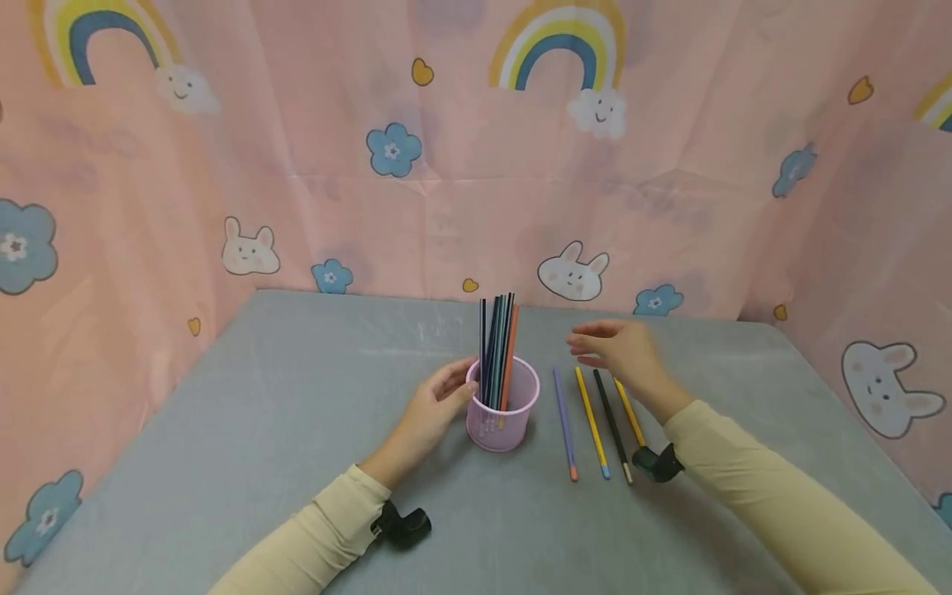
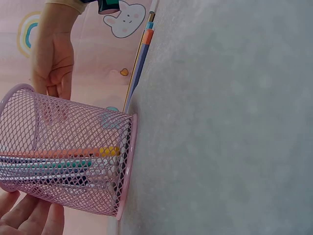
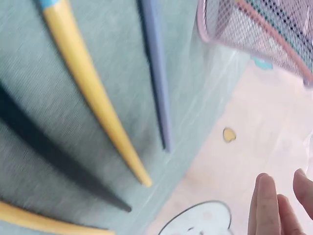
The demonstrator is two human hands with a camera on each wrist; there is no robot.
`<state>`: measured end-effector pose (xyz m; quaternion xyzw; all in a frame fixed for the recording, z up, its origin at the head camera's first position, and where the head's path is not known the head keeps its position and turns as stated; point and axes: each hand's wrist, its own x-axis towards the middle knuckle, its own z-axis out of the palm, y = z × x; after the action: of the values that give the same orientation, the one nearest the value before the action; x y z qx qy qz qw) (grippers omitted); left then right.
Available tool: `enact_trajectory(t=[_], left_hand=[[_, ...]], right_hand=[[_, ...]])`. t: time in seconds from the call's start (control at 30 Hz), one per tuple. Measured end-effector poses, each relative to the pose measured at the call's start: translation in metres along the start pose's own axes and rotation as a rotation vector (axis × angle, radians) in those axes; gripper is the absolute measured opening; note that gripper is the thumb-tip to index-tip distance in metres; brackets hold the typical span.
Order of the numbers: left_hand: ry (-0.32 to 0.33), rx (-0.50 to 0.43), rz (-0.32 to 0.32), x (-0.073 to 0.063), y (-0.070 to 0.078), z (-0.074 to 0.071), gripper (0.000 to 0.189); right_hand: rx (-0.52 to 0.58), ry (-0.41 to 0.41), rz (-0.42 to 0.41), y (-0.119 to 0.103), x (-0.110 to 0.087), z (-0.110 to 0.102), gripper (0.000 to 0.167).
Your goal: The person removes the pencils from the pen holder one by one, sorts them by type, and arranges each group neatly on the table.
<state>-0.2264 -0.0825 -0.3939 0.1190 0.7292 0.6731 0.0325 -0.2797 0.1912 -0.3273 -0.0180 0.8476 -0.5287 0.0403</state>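
Observation:
A pink mesh pencil cup (image 1: 500, 434) stands upright on the grey table. My left hand (image 1: 439, 402) holds its left side, thumb at the rim; in the left wrist view, fingers (image 2: 36, 215) rest against the mesh. Inside lean an orange stick with a yellow lower end (image 2: 108, 151) and several thin dark sticks (image 1: 494, 355). My right hand (image 1: 621, 351) hovers with nothing in it, fingers loosely extended, just beyond the far ends of a row of pencils: a purple one (image 1: 564, 421), a yellow one (image 1: 592, 421), a black one (image 1: 611, 421) and another yellow one (image 1: 629, 413), partly hidden by the wrist camera.
The grey table (image 1: 297, 446) reaches back to a pink curtain (image 1: 446, 223) printed with rainbows, rabbits and flowers. A black wrist camera sits on each sleeve, the left one (image 1: 402, 526) low over the table and the right one (image 1: 658, 464) beside the pencils.

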Motion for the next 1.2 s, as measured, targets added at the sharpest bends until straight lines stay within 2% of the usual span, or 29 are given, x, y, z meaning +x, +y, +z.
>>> enact_trajectory(t=[0.13, 0.37, 0.7, 0.93, 1.0, 1.2], left_hand=[[-0.001, -0.001, 0.005, -0.001, 0.002, 0.001, 0.046], [-0.006, -0.005, 0.014, -0.002, 0.002, 0.004, 0.046], [0.008, -0.006, 0.017, 0.001, 0.0, 0.002, 0.045], [0.004, -0.007, 0.006, -0.002, 0.002, 0.001, 0.045], [0.003, 0.0, 0.011, -0.002, 0.001, 0.0, 0.045], [-0.005, 0.016, 0.013, 0.0, 0.0, -0.001, 0.046]], right_hand=[[0.047, -0.044, -0.016, -0.004, 0.0, 0.01, 0.042], [0.042, -0.049, -0.011, -0.012, -0.002, 0.023, 0.037], [0.125, -0.077, -0.008, -0.025, -0.002, 0.031, 0.035], [0.116, -0.101, -0.004, -0.02, 0.004, 0.039, 0.038], [0.115, -0.106, 0.0, -0.027, -0.001, 0.041, 0.036], [0.105, -0.119, -0.011, -0.027, 0.0, 0.044, 0.037]])
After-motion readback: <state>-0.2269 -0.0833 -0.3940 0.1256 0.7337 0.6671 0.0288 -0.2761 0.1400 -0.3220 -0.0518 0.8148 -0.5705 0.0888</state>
